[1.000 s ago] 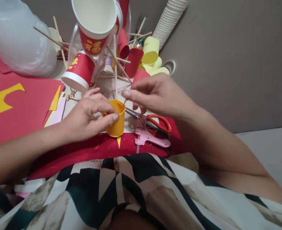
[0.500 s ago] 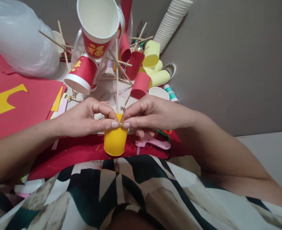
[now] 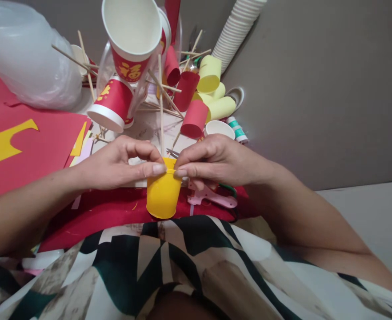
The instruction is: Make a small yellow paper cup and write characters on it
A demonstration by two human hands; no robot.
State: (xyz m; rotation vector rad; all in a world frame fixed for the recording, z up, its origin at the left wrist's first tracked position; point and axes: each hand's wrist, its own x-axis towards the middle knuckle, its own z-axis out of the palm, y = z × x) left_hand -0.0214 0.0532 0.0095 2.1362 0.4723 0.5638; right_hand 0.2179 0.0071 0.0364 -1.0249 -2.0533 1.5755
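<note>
A small yellow paper cup stands upright on red paper near the table's front edge. My left hand pinches its rim from the left, thumb and forefinger pressed together. My right hand pinches the same rim from the right, its fingertips almost touching those of the left. A thin wooden stick rises just behind the cup.
Red and white printed cups, rolled red and pale yellow paper tubes and several sticks crowd the back. A stack of white cups leans against the wall. Pink tool and scissors lie under my right hand. Red paper sheets and a plastic bag lie left.
The yellow cup has come nearer to the front edge. My right hand came down from above the scissors and joined the left in pinching the rim.
</note>
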